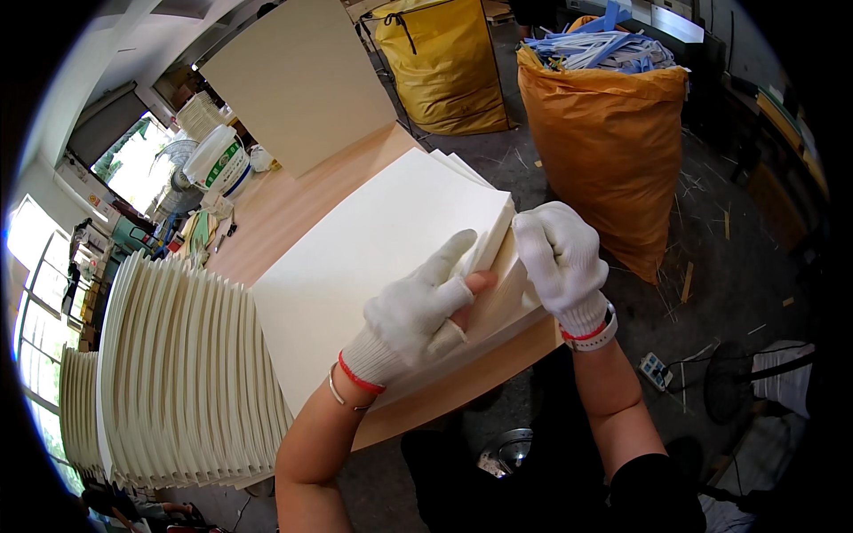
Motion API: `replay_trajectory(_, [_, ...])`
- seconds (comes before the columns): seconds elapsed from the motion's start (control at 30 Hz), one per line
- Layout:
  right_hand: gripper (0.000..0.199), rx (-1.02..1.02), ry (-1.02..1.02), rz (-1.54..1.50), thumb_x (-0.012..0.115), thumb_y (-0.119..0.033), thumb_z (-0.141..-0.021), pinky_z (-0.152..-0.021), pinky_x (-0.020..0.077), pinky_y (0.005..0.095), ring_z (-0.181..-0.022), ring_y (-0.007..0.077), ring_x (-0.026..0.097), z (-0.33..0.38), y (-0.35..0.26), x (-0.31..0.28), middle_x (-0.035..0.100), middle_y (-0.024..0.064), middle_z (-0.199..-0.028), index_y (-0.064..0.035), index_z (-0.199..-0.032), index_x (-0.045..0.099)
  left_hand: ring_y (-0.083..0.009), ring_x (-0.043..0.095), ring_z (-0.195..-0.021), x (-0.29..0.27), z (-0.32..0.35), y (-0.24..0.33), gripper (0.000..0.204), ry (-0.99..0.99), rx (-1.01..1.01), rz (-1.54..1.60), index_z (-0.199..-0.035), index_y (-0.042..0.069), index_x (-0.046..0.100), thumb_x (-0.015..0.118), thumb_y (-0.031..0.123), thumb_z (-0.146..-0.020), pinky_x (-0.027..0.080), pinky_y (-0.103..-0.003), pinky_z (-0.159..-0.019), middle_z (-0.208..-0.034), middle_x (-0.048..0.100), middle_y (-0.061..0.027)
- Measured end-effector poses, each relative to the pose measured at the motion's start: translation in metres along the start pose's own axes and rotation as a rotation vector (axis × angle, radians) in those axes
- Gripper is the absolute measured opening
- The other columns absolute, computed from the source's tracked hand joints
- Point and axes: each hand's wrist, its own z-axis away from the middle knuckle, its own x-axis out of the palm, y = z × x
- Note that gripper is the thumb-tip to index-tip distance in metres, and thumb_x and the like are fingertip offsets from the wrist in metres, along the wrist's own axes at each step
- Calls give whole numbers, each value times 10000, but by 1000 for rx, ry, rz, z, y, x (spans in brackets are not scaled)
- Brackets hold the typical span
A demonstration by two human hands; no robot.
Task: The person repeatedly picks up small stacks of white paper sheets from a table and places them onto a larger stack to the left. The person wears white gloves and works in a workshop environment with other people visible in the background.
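A thick stack of large white paper sheets [382, 222] lies on the table before me, its right-hand edges fanned and lifted. My left hand [413, 311], in a white knit glove with some bare fingertips, rests on the stack. One finger stretches over the top sheet while others curl at the raised edges, gripping them. My right hand [560, 258], gloved in white too, is closed at the stack's right corner, with sheet edges against its fingers. The glove hides exactly how many sheets it pinches.
Tall bundles of layered white sheets [187, 373] stand to the left. Behind the wooden table [275, 209] rises a large beige board [298, 89]. A white bucket [218, 160] sits at the far left. An orange sack of paper strips [604, 151] and a yellow bag [444, 67] stand beyond.
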Motion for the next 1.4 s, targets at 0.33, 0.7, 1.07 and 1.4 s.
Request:
replay_trajectory(0.33, [350,-76,2,82,688,-8,-894,-588,490,378,-664,264,589,4,1,0,594,101,-810,35,-1238,639,-409,703,-1179,1,2,5,555,52,-96,70,-1269,197,732,932,196,-751,576,-392,-963,-1688,327,-257])
replay_trajectory(0.7, [340,-27,-10,-59,692,-6,-905,-610,497,371,-681,250,581,8,7,0,591,100,-823,14,-1241,647,-412,717,-1156,-1,1,9,547,-2,-96,25,-1336,153,720,785,37,-806,580,-397,-956,-1680,347,-268])
replay_trajectory(1.07, [252,52,-1,-6,688,-18,-903,-603,501,372,-677,276,616,6,-1,0,605,112,-806,43,-1147,667,-406,740,-1065,6,2,4,533,97,-52,20,-1170,145,734,961,179,-690,587,-378,-890,-1654,384,-285])
replay_trajectory(1.4, [124,247,-78,-213,695,-27,-929,-626,497,382,-706,262,624,1,-8,-8,615,100,-802,19,-1041,721,-378,752,-1057,4,2,8,397,92,-4,-76,-1223,159,737,820,113,-837,603,-389,-880,-1618,459,-252])
